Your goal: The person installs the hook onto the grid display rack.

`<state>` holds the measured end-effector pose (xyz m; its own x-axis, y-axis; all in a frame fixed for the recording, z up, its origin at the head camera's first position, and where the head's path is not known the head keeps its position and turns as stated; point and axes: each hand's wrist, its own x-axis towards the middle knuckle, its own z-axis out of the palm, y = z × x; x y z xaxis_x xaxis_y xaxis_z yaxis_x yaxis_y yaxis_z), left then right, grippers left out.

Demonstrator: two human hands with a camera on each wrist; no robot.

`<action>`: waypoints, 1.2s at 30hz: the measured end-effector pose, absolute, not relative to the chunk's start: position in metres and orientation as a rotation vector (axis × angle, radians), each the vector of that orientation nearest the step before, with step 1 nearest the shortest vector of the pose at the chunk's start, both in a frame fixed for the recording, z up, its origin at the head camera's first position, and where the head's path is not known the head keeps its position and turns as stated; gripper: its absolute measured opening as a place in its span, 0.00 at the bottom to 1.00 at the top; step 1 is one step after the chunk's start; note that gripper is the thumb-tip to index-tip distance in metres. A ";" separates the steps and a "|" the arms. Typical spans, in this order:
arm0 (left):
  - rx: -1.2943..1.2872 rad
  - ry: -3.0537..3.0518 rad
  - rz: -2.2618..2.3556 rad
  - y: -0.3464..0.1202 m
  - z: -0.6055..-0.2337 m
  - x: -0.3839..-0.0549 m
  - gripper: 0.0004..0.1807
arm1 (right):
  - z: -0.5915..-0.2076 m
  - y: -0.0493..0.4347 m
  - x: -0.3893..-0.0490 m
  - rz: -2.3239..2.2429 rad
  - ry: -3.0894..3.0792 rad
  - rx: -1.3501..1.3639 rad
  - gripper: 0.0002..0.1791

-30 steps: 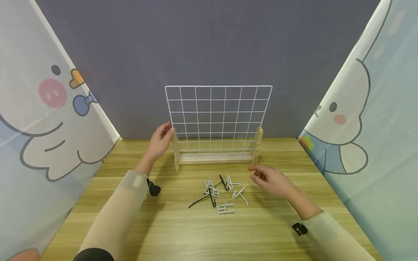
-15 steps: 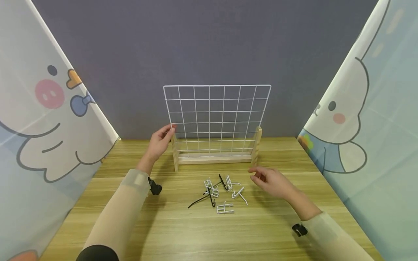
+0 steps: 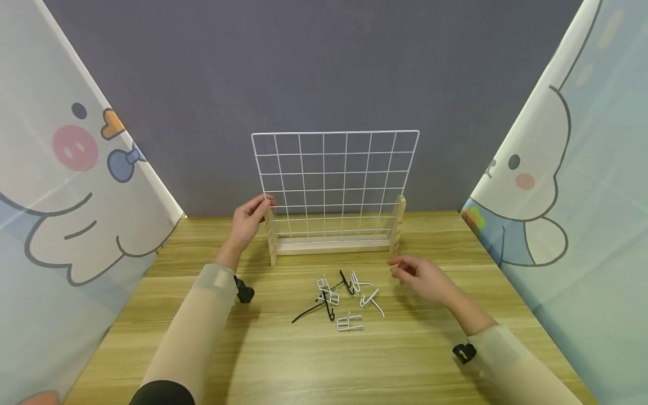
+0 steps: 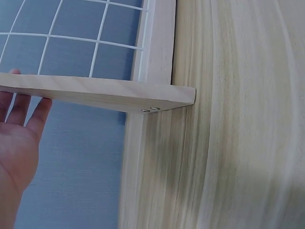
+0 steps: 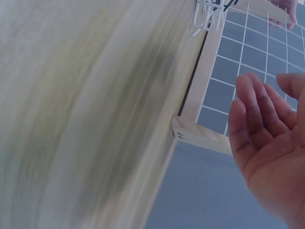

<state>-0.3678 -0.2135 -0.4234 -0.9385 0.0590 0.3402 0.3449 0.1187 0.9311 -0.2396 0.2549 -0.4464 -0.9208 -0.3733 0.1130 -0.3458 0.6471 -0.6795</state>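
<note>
A white wire grid [image 3: 334,172] stands upright in a pale wooden frame with two side posts. My left hand [image 3: 246,220] holds the top of the left post [image 3: 272,239], thumb in front and fingers reaching behind it. In the left wrist view, those fingers [image 4: 40,112] lie against the post's outer face. My right hand [image 3: 425,278] hovers over the tabletop in front of the right post [image 3: 397,225], fingers loosely bent and holding nothing. Between the hands, in front of the stand, lie several black and white metal hooks, among them a white two-pronged hook [image 3: 348,323] and a black hook [image 3: 326,306].
The stand's wooden crossbar [image 3: 332,246] rests on a wood-grain tabletop [image 3: 293,360]. A dark grey backdrop [image 3: 334,67] rises behind it. Printed cartoon curtains hang at the left [image 3: 45,202] and right [image 3: 602,225].
My left fingers have slid rightward, farther behind the left post. The right hand has barely shifted, and the hooks lie as before. The head view has turned slightly.
</note>
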 end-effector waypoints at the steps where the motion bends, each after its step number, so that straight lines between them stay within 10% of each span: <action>1: -0.404 -2.168 -1.911 -0.213 -0.424 -0.368 0.26 | -0.448 0.256 -0.241 -1.188 2.799 -0.597 0.15; 36: -0.387 -2.166 -1.956 -0.213 -0.423 -0.367 0.22 | -0.480 0.243 -0.261 -1.182 2.455 -0.656 0.05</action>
<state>-0.3671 -0.2127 -0.4226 -0.9462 0.0612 0.3177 0.3223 0.0918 0.9422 -0.2607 0.2432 -0.4796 -0.8366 -0.5387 -0.0992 -0.2583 0.5477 -0.7958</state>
